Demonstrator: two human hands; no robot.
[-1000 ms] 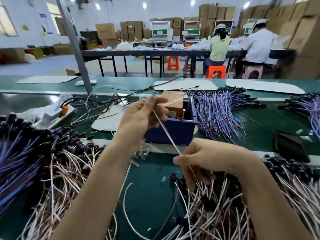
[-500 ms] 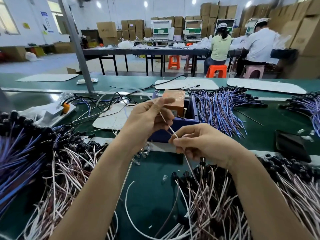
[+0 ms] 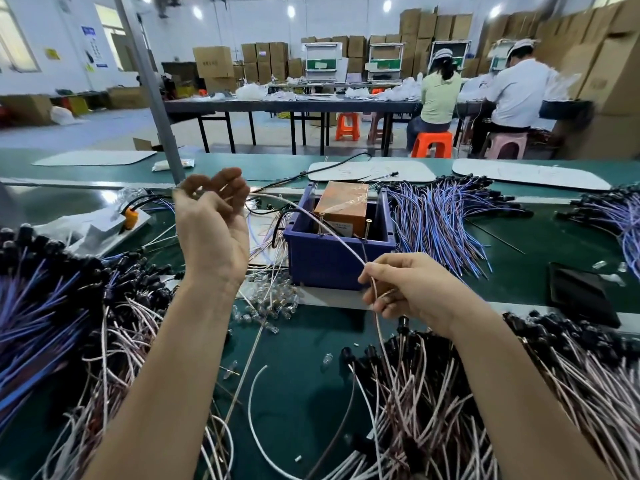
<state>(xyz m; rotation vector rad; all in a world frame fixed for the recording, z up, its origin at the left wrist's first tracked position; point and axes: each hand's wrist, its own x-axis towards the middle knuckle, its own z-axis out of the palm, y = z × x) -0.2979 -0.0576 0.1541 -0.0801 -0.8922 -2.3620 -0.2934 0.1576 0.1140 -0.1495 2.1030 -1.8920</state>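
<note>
wire | arcs between both grips | left hand pinches its end, seemingly | right hand pinches lower stretch

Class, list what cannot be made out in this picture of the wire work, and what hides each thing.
1. Head view: the end of the wire in the left hand, hidden by its curled, blurred fingers.
2. Head view: the wire's lower run below the right hand, lost in the wire pile.
3. Head view: the floor of the blue bin, hidden by its front wall and the brown box.
</note>
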